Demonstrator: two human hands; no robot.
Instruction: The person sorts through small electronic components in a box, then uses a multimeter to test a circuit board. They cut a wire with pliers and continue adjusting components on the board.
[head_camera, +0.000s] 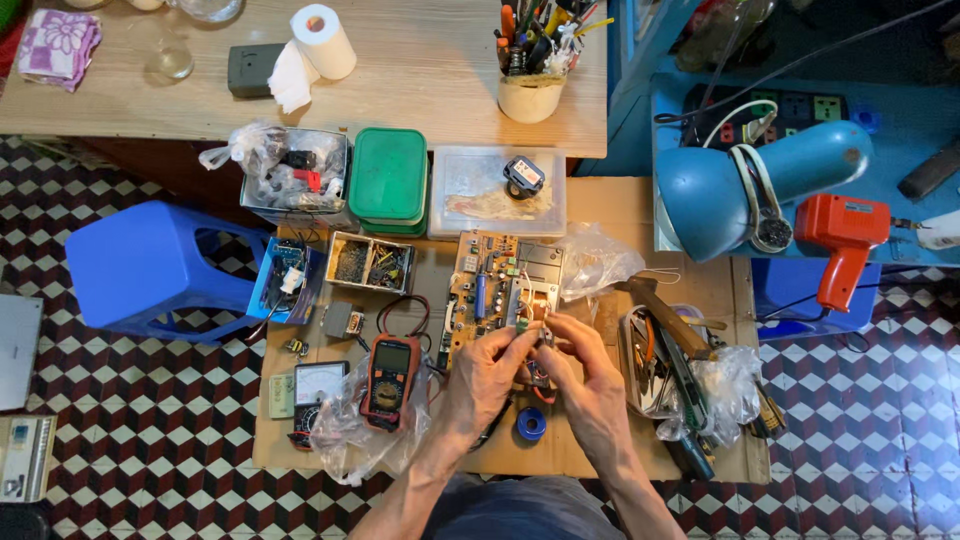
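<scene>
Just circuit board (497, 290) beneath both hands (540, 365).

A small electronics repair workshop, set up on the floor.

A circuit board (495, 290), multimeter (390, 368), soldering gun (842, 235), parts boxes (370, 263) and a cup of tools (532, 90) crowded the cardboard mat (600, 455).

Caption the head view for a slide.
Both hands, left hand and right hand, pinch a small component over a circuit board.

A blue plastic stool (150, 265) is standing on the checkered floor at the left, a green lidded box (388, 178) is sitting behind the cardboard mat, a paper roll (322, 40) and a cup of pens (531, 92) are resting on the wooden bench, and 1 orange multimeter (390, 378) is lying beside an orange heat gun (842, 240) far right
</scene>
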